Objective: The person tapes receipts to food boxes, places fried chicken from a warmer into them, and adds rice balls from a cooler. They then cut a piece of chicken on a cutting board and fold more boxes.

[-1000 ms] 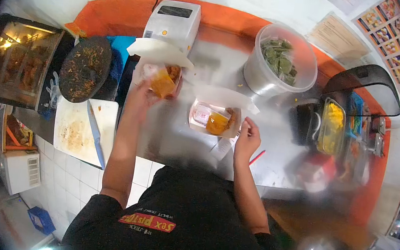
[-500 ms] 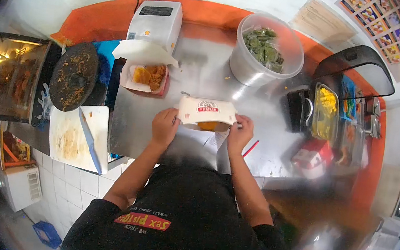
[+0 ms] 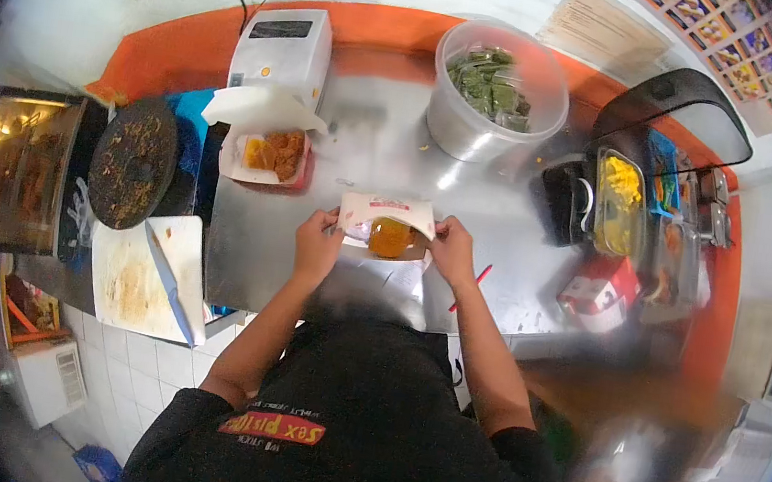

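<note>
A white printed food box [image 3: 388, 207] is between my two hands at the front of the steel counter, its lid partly raised. Round orange-yellow food [image 3: 390, 239] shows inside it. My left hand [image 3: 317, 244] is closed on the box's left edge, and my right hand [image 3: 451, 249] grips the right edge. White paper [image 3: 391, 278] lies just in front of the box. To the right of it is a red pen [image 3: 471, 287]. Farther back on the left stands an open box [image 3: 301, 169] with fried food in it.
A clear bucket [image 3: 444, 121] of green packets stands at the back beside a white printer [image 3: 281, 50]. On the left are a cutting board [image 3: 116, 277] with a knife [image 3: 168, 280]. A red-and-white box [image 3: 599, 292] and a yellow-food container [image 3: 620, 204] sit right.
The lid has tilted back, and more of the orange-yellow food shows. Both hands still hold the box. The whole view has shifted slightly.
</note>
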